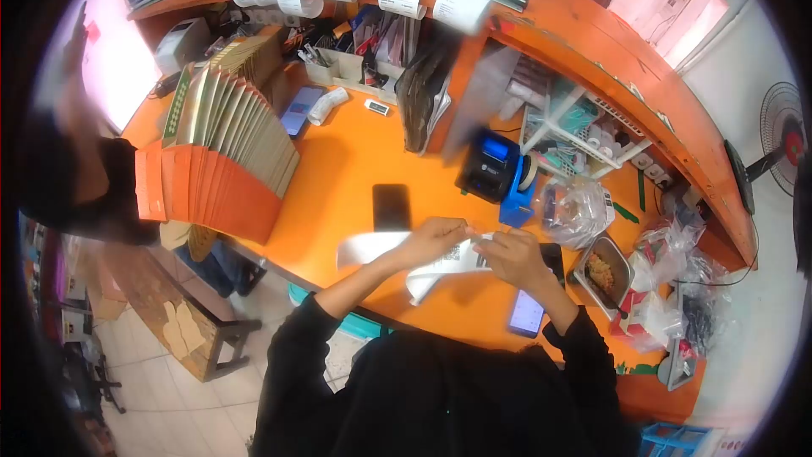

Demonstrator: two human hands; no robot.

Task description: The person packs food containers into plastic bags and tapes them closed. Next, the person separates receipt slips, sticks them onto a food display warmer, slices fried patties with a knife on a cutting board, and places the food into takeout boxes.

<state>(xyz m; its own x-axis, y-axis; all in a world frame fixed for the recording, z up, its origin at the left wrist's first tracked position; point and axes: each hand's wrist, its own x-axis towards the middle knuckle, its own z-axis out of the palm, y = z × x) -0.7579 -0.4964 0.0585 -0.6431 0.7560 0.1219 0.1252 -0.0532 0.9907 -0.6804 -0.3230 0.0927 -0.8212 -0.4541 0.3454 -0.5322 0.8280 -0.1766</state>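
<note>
My left hand and my right hand meet over the orange desk, with the fingertips of both pinched close together. They grip the upper edge of a white label strip with black printed codes; the exact pinch point is too small to make out. One end of the strip curls out to the left of my left wrist, and another part hangs down between my forearms. A dark phone lies just beyond my left hand. Beside my right wrist is a phone with a lit screen.
A stack of orange-edged folders stands on the left. A black label printer sits beside a blue tape dispenser. To the right are a metal food tray and plastic bags. Another person's arm shows at far left.
</note>
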